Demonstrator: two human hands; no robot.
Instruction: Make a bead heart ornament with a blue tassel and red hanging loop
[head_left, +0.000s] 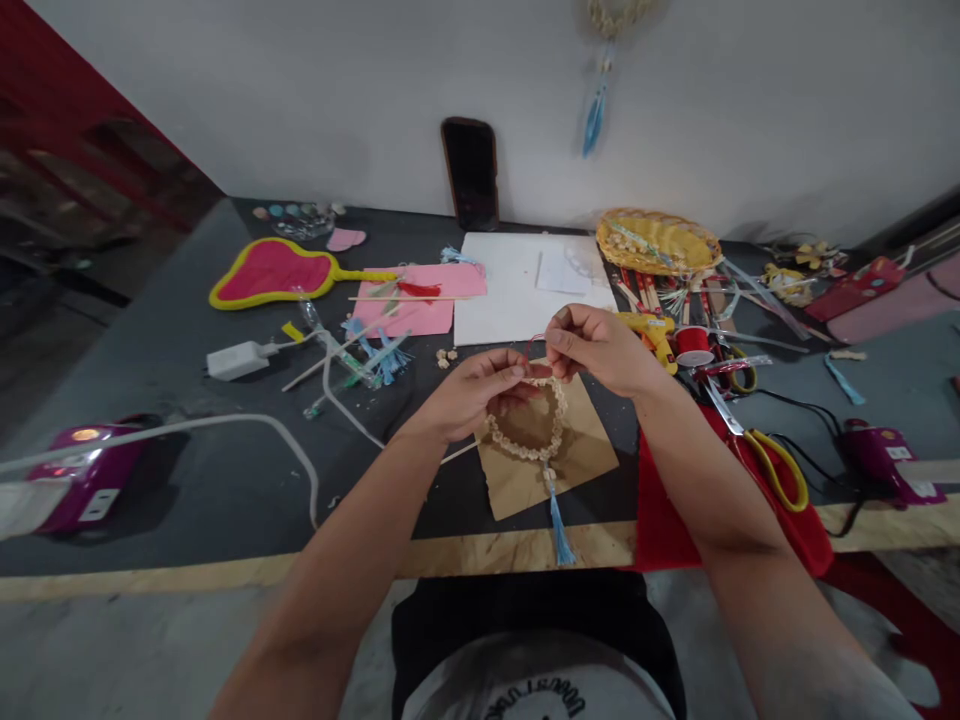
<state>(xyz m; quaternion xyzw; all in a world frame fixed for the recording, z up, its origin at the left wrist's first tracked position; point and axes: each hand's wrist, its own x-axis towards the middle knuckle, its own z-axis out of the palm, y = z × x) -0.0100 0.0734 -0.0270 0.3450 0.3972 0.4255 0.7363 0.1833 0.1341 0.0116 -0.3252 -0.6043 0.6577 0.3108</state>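
The loop [559,422] sits between the hands and nearer the person than either, its top end up at the fingertips. The left hand [474,394] is closer, crossing the loop's upper left side; the right hand [598,350] is above and to the right of it. The long axis runs from the fingertips towards the person's body, down through the tassel [559,525], which slants slightly right across the front edge of the surface [442,510]. Under the loop is a piece of cardboard [589,460] — whether the two touch, I can't tell.

The left hand has thumb and fingers nearly together, pinching the loop's top end. The right hand is pinched tight on a thin red cord [535,338], the other fingers curled in.

The loop is cream and knobbly, like strung small flowers — rounded, with a pale bead above the light blue tassel.
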